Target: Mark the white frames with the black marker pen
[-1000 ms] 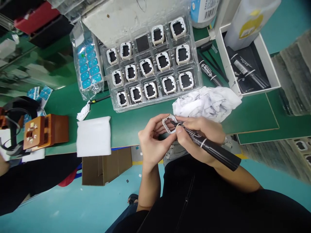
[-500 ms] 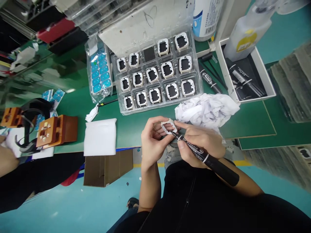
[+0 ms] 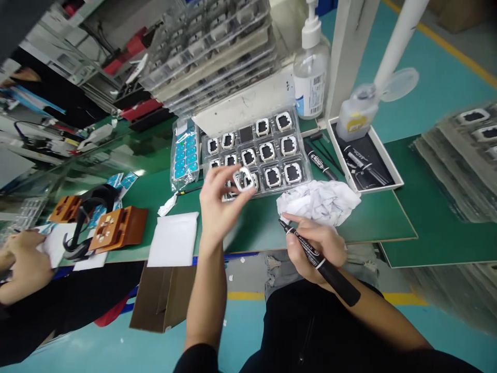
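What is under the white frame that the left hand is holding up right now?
Under the white frame in the left hand lies the clear tray of framed parts. The hand covers the tray's front-left pockets, so what is in them cannot be seen. The right hand holds a black marker.

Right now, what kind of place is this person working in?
Probably a small-parts assembly bench in a factory. A clear tray holds rows of identical white frames, more trays are stacked behind, and the left hand lifts one frame while the right hand holds a marker.
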Demonstrator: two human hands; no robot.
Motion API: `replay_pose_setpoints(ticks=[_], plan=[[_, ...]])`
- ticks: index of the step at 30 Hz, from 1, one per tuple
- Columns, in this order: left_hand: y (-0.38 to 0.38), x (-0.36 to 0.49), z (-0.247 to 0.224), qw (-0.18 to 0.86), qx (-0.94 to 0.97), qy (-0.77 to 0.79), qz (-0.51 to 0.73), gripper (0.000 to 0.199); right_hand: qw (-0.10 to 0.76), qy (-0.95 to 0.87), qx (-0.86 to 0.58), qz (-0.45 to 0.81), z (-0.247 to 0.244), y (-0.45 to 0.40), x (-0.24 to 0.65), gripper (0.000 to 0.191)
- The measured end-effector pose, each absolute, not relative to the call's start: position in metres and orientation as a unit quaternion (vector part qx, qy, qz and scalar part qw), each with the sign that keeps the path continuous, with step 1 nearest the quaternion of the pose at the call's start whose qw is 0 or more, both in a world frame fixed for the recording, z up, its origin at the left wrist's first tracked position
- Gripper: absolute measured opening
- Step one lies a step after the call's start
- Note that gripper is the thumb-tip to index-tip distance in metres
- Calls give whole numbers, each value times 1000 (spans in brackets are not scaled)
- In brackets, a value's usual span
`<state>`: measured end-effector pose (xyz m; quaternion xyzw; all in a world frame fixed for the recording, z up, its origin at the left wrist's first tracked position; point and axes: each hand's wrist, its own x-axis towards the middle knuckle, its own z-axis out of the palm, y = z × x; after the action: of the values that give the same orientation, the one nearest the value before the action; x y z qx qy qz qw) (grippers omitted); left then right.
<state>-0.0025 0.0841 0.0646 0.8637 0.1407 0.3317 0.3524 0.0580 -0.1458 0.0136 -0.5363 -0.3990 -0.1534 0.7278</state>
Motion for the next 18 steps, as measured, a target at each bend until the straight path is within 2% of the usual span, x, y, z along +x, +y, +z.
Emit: replay_pose_setpoints(ticks=[3, 7, 10, 15, 18], plan=[[139, 50, 76, 271, 898, 124, 323, 55, 720, -385, -552, -168, 7, -143, 56, 25], [190, 112, 79, 195, 930, 148, 274, 71, 712, -371, -560, -202, 3, -144, 56, 25], [196, 132, 81, 162, 956, 155, 190, 61, 720, -376, -547, -204, 1, -144, 55, 28], [168, 141, 86, 151, 958, 86, 227, 53, 706, -356, -575, -211, -2, -142, 50, 24], [161, 159, 89, 136, 975, 52, 168, 43, 694, -360, -582, -223, -9, -139, 49, 15]])
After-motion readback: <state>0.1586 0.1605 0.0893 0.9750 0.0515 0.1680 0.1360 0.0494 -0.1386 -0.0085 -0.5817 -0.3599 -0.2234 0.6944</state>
